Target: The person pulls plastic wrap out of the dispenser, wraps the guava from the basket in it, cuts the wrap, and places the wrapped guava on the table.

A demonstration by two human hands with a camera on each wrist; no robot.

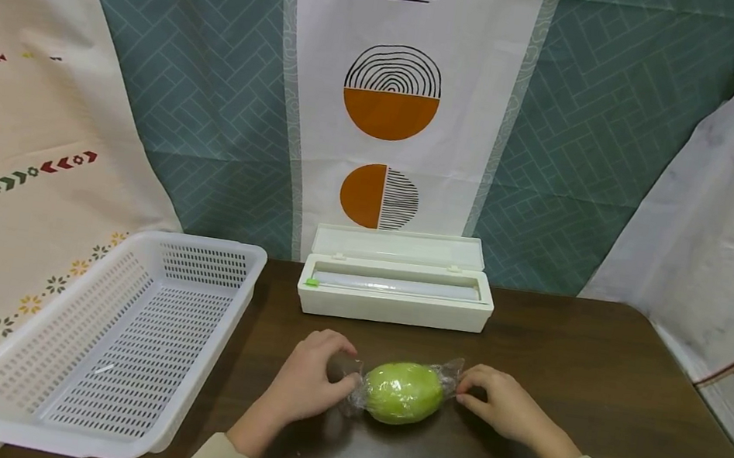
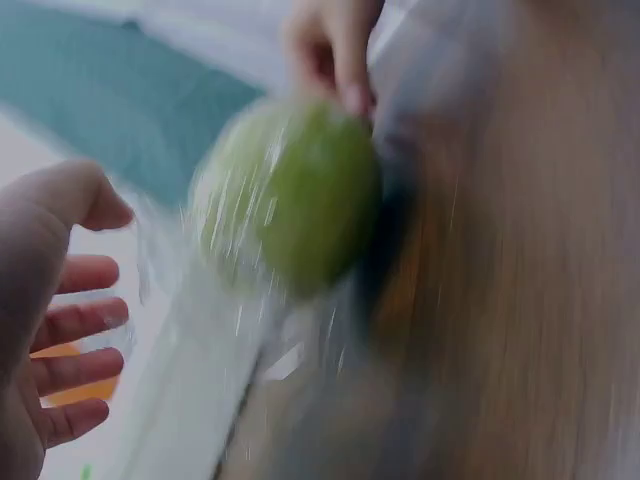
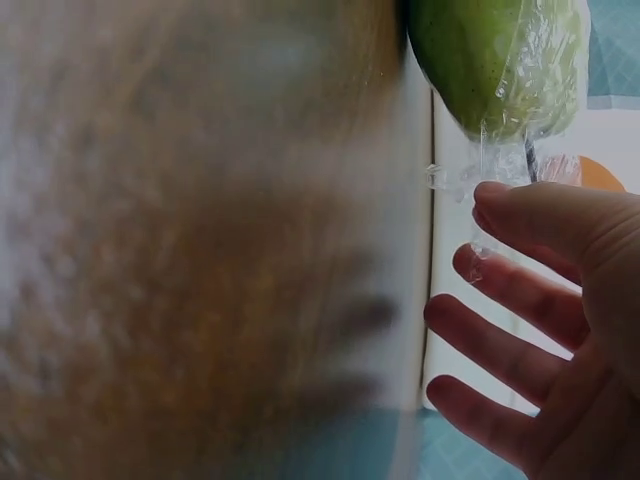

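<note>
A green, oval, mango-like fruit, wrapped in clear cling film, lies on the brown table. Loose film sticks out at both its ends. Beside the left end is my left hand, thumb and fingers spread apart around the film there. At the other end, my right hand has its thumb and forefinger by the film tail. From the right wrist view, a gap shows between that thumb and forefinger, with film against the forefinger. Blur softens the fruit in the left wrist view.
Behind the fruit stands a white cling film dispenser, lid raised, a roll inside and a green slider at its left. A white perforated basket sits on the left. Patterned cloths hang behind the dark brown table.
</note>
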